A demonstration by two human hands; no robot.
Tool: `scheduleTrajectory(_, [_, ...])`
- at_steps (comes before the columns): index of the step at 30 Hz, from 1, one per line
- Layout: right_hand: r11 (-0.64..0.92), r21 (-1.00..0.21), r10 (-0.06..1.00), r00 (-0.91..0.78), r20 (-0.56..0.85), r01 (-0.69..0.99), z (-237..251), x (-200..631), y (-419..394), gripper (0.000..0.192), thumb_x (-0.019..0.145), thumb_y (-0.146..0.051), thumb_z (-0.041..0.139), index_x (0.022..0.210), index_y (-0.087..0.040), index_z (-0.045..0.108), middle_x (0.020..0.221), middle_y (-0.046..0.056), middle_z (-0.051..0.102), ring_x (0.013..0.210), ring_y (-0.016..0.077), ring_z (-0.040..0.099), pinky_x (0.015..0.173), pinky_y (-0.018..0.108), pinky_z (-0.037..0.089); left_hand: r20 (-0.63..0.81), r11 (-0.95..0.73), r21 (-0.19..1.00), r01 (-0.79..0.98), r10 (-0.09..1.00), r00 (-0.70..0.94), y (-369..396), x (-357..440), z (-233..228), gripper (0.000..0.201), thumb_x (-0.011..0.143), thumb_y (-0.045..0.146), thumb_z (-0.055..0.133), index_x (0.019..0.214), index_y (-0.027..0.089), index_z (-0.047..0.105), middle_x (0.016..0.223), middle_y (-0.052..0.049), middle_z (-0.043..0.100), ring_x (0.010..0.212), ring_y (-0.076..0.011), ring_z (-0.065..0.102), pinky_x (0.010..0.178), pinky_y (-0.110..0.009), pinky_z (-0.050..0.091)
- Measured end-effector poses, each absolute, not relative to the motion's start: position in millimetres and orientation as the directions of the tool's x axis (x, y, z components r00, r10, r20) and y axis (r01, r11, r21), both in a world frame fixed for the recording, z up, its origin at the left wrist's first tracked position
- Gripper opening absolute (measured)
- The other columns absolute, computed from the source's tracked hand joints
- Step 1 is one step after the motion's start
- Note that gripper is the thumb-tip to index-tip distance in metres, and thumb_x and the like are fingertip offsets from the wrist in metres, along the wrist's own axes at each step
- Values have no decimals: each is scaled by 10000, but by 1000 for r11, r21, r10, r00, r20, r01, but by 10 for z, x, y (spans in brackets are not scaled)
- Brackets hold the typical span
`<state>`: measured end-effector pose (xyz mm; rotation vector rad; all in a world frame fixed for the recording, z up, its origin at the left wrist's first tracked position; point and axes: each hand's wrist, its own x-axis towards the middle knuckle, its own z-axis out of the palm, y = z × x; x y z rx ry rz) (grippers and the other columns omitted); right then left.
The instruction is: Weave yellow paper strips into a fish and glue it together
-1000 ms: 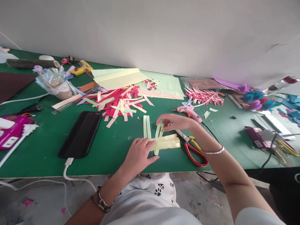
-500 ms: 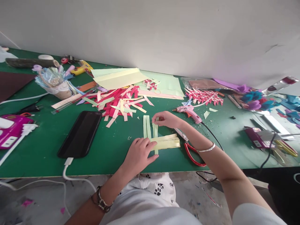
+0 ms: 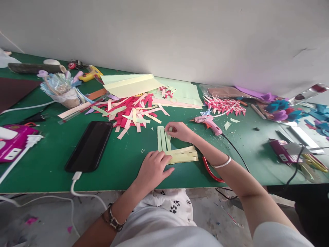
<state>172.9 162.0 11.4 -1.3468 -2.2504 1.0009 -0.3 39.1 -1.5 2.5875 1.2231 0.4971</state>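
Yellow paper strips (image 3: 177,155) lie crossed on the green tabletop (image 3: 46,161) near its front edge. Left hand (image 3: 153,168) presses flat on their crossing, fingers spread; right hand (image 3: 178,131) pinches one upright strip's far end, beside red-handled scissors (image 3: 212,171).

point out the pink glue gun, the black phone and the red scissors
pink glue gun (image 3: 208,122): head view, on its body, beside the right hand.
black phone (image 3: 89,146): head view, middle of its dark screen.
red scissors (image 3: 211,171): head view, on the red handle loop showing below the right wrist.
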Motion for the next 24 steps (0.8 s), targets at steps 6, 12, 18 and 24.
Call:
scheduleTrajectory(6, [300, -744, 861, -506, -58, 596, 145, 1740, 1551, 268, 750, -211, 528, 1017, -185, 528, 750, -4, 551, 682, 121, 552, 646, 256, 460, 204, -600, 328, 729, 799, 566, 386, -4, -26, 189, 863, 316, 501, 986, 188, 564, 831, -37, 603, 767, -199, 552, 667, -328, 410])
scheduleTrajectory(12, [266, -838, 852, -523, -27, 477, 42, 1769, 1489, 462, 733, -225, 571, 1167, -209, 414, 973, 41, 494, 771, 122, 565, 746, 310, 515, 191, -601, 324, 731, 798, 571, 397, 4, -49, 158, 872, 276, 476, 963, 194, 576, 822, -32, 598, 768, -192, 553, 675, -324, 413])
scheduleTrajectory(18, [424, -647, 889, -429, 162, 634, 179, 1871, 1275, 350, 797, -228, 502, 1140, -202, 435, 1117, 95, 440, 887, 168, 515, 797, 348, 479, 223, -599, 365, 713, 800, 557, 368, -46, -9, 198, 870, 286, 481, 1031, 180, 527, 870, -46, 592, 789, -197, 575, 677, -324, 448])
scheduleTrajectory(24, [516, -533, 781, -624, -29, 670, 342, 2061, 786, 453, 762, -380, 608, 1154, -251, 420, 1164, 73, 479, 1087, 243, 429, 935, 435, 359, 175, -510, 472, 719, 853, 491, 341, -232, 28, 250, 894, 335, 435, 1118, 227, 464, 995, -60, 551, 800, -182, 587, 622, -281, 473])
